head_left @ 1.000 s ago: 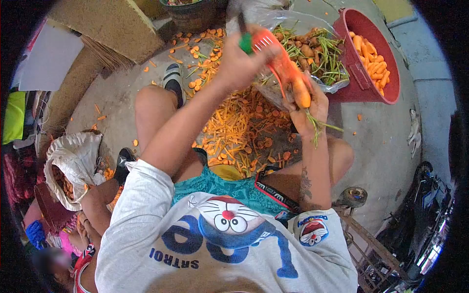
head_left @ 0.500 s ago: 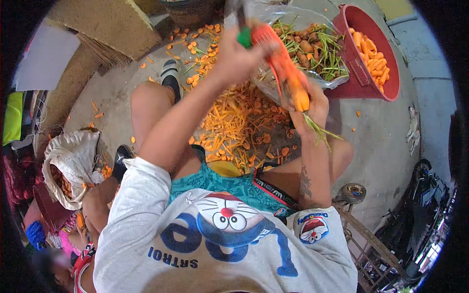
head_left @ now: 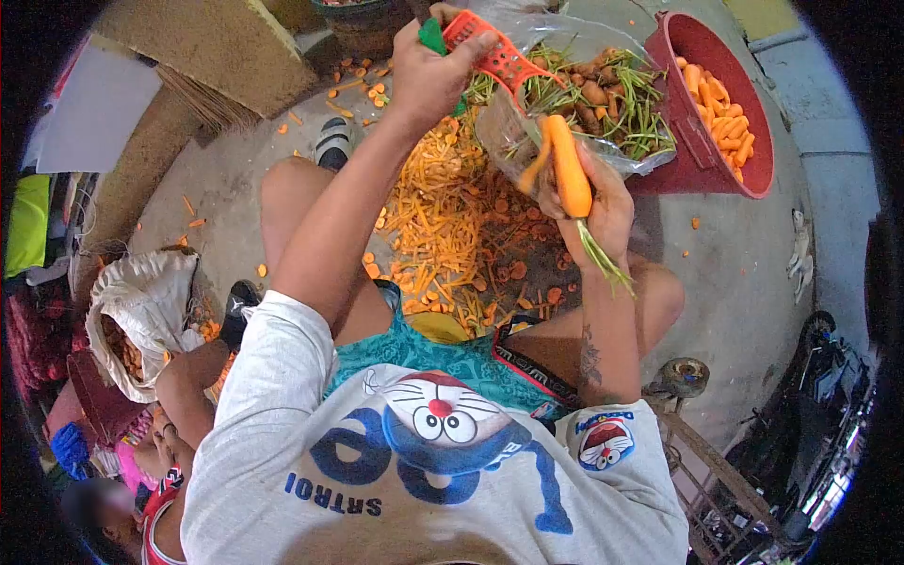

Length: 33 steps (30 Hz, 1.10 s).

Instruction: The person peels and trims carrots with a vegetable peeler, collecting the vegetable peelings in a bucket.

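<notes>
My left hand (head_left: 428, 80), raised at the upper middle, is closed around an orange-red slotted plastic peeler (head_left: 497, 55) with a green part at its grip. Lower and to the right, my right hand (head_left: 603, 202) grips a carrot (head_left: 571, 169) by its stem end. The carrot's top points up and away, and its green stems (head_left: 603, 256) hang over my wrist. Its visible side is bright and smooth. A loose strip of peel (head_left: 538, 160), blurred, is beside the carrot. The peeler is apart from the carrot.
Peelings and cut carrot ends (head_left: 438, 217) cover the floor between my legs. A plastic bag (head_left: 650, 162) of unpeeled carrots lies ahead; a red tub (head_left: 767, 160) holds peeled ones. A white sack (head_left: 141, 282) is at left. Another person (head_left: 165, 508) sits at lower left.
The peeler has moved up and left, off the carrot, with my left hand. The carrot now shows more fully in my right hand, tilted upright, a peel strip beside it.
</notes>
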Each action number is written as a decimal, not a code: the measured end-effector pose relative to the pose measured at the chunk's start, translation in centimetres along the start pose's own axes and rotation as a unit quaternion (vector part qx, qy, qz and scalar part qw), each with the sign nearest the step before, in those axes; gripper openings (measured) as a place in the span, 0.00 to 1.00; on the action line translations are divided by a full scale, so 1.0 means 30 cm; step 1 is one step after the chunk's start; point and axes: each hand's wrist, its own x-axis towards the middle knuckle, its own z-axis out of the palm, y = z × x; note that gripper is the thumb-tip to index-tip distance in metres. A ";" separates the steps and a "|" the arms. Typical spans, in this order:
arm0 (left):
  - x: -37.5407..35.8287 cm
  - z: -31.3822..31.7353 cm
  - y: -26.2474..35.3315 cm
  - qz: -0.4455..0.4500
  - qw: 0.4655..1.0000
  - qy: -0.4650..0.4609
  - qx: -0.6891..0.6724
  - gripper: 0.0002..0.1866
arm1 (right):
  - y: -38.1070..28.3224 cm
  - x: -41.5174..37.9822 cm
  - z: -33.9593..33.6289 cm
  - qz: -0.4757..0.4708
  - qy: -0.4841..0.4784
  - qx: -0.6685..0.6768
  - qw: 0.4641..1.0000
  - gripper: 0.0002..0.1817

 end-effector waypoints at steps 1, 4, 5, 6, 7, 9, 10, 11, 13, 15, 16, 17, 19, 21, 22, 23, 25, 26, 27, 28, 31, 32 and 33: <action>-0.010 0.009 0.012 0.004 1.000 -0.003 0.001 0.09 | 0.001 0.007 0.008 -0.004 0.045 0.011 0.999 0.22; -0.151 0.087 0.136 -0.061 0.992 -0.083 -0.071 0.14 | -0.022 0.030 0.009 -0.024 0.117 -0.004 0.993 0.21; -0.154 0.105 0.127 -0.064 0.992 -0.085 -0.073 0.14 | -0.024 0.025 0.008 -0.025 0.121 -0.004 0.992 0.21; -0.158 0.120 0.113 0.041 0.994 -0.089 -0.055 0.12 | -0.022 0.018 0.007 -0.034 0.140 -0.038 0.989 0.21; -0.165 0.127 0.099 0.144 0.985 -0.090 -0.036 0.10 | -0.016 0.006 0.010 -0.041 0.160 -0.072 0.984 0.21; -0.084 0.066 0.074 0.051 0.993 -0.072 -0.079 0.11 | -0.005 -0.016 0.021 -0.051 0.122 -0.048 0.990 0.21; -0.028 0.014 0.039 0.023 0.997 -0.047 -0.061 0.11 | -0.010 -0.016 0.020 -0.030 0.075 -0.039 0.996 0.20; 0.004 -0.016 0.033 -0.004 0.999 -0.022 -0.043 0.11 | -0.013 -0.013 0.023 -0.011 0.028 -0.030 0.999 0.20; -0.015 0.000 0.052 -0.013 0.998 -0.005 -0.064 0.11 | -0.024 0.002 0.032 -0.012 0.060 -0.003 0.998 0.20; -0.130 0.088 0.138 -0.008 0.996 -0.030 -0.087 0.12 | -0.035 0.012 0.030 -0.006 0.135 0.050 0.989 0.20; -0.166 0.111 0.140 0.109 0.990 -0.080 -0.033 0.13 | -0.042 0.022 0.049 -0.020 0.179 -0.015 0.984 0.21; -0.161 0.115 0.134 0.107 0.990 -0.082 -0.036 0.13 | -0.041 0.018 0.041 -0.020 0.183 -0.016 0.983 0.21; -0.148 0.102 0.124 0.093 0.989 -0.106 -0.034 0.13 | -0.022 -0.003 0.023 -0.039 0.134 -0.054 0.989 0.20; -0.063 0.049 0.066 0.039 0.996 -0.047 -0.061 0.12 | -0.015 -0.013 0.017 -0.024 0.024 -0.014 0.999 0.25; -0.021 0.004 0.028 0.007 0.998 -0.016 -0.056 0.11 | -0.019 -0.014 0.060 -0.014 0.058 -0.030 0.998 0.27; 0.001 -0.021 0.019 -0.024 0.998 0.013 -0.051 0.11 | -0.023 -0.010 0.087 -0.006 0.091 -0.046 0.995 0.28; 0.005 -0.028 0.010 0.008 0.999 0.022 0.026 0.12 | -0.027 0.002 0.055 -0.022 0.031 -0.021 0.999 0.28; 0.007 -0.025 0.010 0.033 0.994 0.028 0.100 0.14 | -0.038 0.008 0.074 -0.068 0.087 -0.021 0.994 0.28; -0.002 -0.019 0.007 0.034 0.994 0.026 0.099 0.14 | -0.044 0.008 0.081 -0.112 0.145 -0.020 0.983 0.28; -0.023 -0.008 0.024 0.044 0.974 -0.026 0.220 0.15 | -0.076 0.003 0.041 -0.106 0.098 0.034 0.989 0.23; -0.070 0.006 0.061 0.032 0.913 -0.147 0.378 0.15 | -0.079 0.012 -0.046 -0.123 0.146 0.059 0.980 0.18; -0.092 0.021 0.092 0.003 0.916 -0.184 0.358 0.15 | -0.075 0.019 -0.067 -0.132 0.143 0.071 0.978 0.15; -0.112 0.037 0.116 -0.025 0.915 -0.221 0.337 0.15 | -0.066 0.021 -0.081 -0.133 0.142 0.071 0.978 0.15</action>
